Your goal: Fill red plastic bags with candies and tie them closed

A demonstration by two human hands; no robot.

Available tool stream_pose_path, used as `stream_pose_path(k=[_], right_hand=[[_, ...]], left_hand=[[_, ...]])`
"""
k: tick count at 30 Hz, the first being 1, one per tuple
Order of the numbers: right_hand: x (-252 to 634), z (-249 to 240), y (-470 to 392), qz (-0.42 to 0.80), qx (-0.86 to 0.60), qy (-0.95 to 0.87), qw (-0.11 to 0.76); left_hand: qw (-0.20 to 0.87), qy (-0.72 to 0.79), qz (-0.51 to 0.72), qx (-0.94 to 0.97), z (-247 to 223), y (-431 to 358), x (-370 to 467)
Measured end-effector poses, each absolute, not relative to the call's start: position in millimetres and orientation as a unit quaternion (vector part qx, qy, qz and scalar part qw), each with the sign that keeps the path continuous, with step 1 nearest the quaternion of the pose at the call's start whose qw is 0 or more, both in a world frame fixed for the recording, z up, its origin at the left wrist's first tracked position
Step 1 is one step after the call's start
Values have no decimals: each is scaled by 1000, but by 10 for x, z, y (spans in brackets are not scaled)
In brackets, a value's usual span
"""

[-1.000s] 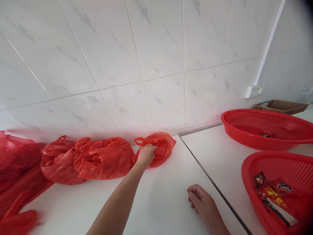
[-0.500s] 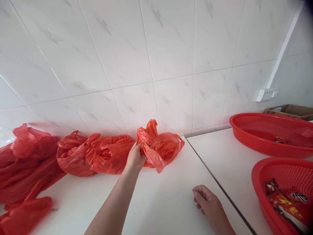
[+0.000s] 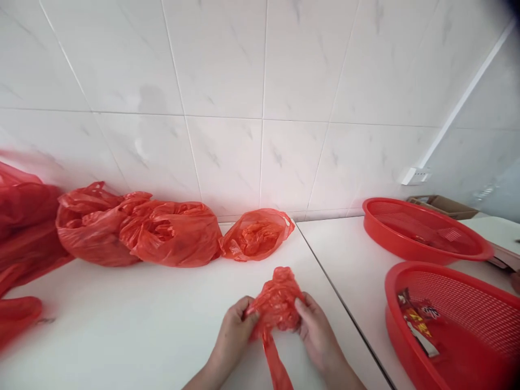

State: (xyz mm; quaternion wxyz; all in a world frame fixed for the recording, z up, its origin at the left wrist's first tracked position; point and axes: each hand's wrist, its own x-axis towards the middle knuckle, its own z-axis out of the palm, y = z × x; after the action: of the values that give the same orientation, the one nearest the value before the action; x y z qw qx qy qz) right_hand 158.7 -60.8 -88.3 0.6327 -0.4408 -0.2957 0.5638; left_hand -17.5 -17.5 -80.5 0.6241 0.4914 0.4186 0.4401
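A crumpled red plastic bag [image 3: 278,303] is held between my two hands above the white table. My left hand [image 3: 235,333] pinches its left side, and my right hand [image 3: 319,336] grips its right side with the thumb on top. One strip of the bag hangs down toward me. Behind it, against the wall, lies another red plastic bag [image 3: 258,235], loosely bunched. Further left sit full-looking red bags [image 3: 174,233]; what is inside them cannot be made out.
On the right stand a red perforated basket [image 3: 392,303] with a few wrapped packets [image 3: 420,325] and a shallow red basket [image 3: 379,238] behind it. A cardboard box [image 3: 450,208] is at the back. A seam [image 3: 345,292] divides the tabletops.
My left hand has drawn a red bag off the pile by the wall and toward me. My right hand, formerly resting without a bag, now grips it too. The view has shifted.
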Motion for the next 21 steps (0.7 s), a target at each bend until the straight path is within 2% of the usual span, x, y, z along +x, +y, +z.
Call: stream_pose_path(k=[3, 12, 14, 16, 19, 21], right_hand=[[1783, -883, -624, 551, -452, -218, 667], [1964, -860, -679, 505, -523, -202, 656], [1859, -809, -755, 420, -596, -219, 648], [1688, -742, -852, 275, -661, -320, 621], [1425, -640, -933, 45, -627, -568, 531], [1327, -589, -905, -63, -591, -660, 459]], left_hand=[[620, 421, 497, 437, -749, -42, -390], [696, 362, 542, 301, -772, 41, -495], [707, 355, 541, 287, -783, 30, -467], [714, 351, 535, 284, -785, 15, -446], [723, 346, 522, 290, -757, -21, -420], [727, 344, 514, 298, -711, -48, -406]])
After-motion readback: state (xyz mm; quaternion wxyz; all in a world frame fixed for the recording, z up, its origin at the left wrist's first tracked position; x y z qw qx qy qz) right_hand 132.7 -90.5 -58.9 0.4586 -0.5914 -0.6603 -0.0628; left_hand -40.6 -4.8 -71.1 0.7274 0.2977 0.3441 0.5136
